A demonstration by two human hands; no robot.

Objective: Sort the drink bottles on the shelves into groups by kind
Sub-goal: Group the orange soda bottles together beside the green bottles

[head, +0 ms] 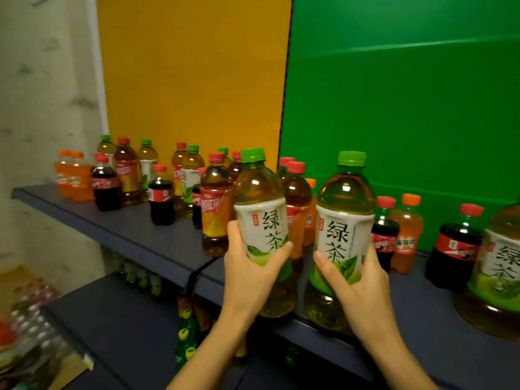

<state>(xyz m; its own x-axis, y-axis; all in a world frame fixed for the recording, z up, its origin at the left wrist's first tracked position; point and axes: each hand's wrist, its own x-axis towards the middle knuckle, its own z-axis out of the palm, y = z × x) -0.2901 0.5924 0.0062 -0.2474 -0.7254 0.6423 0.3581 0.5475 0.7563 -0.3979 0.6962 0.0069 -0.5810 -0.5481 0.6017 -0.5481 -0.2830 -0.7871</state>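
My left hand (250,274) grips a green tea bottle (261,209) with a green cap and white label, at the front edge of the dark shelf (135,235). My right hand (357,285) grips a second green tea bottle (344,220) of the same kind beside it. Both bottles stand upright, close together. Behind them stand red-capped black tea bottles (216,209), cola bottles (161,195) and orange soda bottles (408,232), mixed along the shelf. A third green tea bottle (498,266) stands at the far right.
Yellow (197,74) and green (408,94) back panels rise behind the shelf. A lower shelf (118,319) holds more green and yellow bottles (185,330). Packs of bottles (28,313) lie at the lower left by a pale wall.
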